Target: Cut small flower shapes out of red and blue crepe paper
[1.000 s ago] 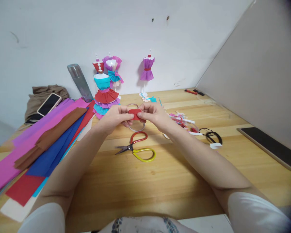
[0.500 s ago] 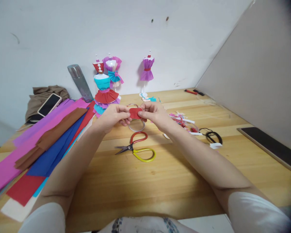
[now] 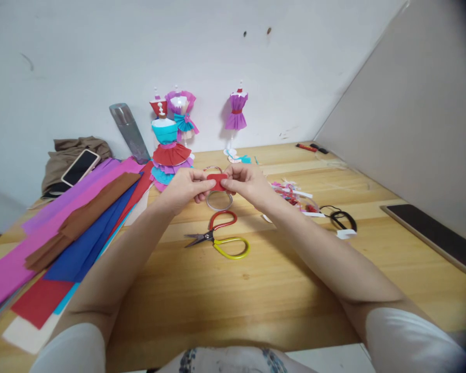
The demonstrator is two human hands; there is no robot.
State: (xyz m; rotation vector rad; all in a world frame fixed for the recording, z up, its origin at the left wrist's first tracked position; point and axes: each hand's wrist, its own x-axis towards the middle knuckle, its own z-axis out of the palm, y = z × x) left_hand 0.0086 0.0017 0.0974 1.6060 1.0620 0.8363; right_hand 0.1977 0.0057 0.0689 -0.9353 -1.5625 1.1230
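A small red piece [image 3: 217,181] is pinched between my two hands above the table. My left hand [image 3: 184,189] grips its left end, thumb on top. On the right end, my right hand [image 3: 245,182] holds it between thumb and fingers. Just below the hands lies a round metal ring [image 3: 219,200], partly hidden by them. Nearer to me, scissors [image 3: 208,237] with one red and one yellow handle lie with their blades slightly apart, pointing left.
Coloured paper strips [image 3: 89,223] cover the left side. Behind stand dressed mannequins [image 3: 171,154], a purple-dressed one [image 3: 236,114] and a bottle [image 3: 130,132]. Scraps [image 3: 291,194], a black tape ring [image 3: 344,220] and a dark flat device [image 3: 431,235] lie right.
My left thumb has moved right, further over the red piece, and the left fingers are closer in. The right hand looks nearly the same.
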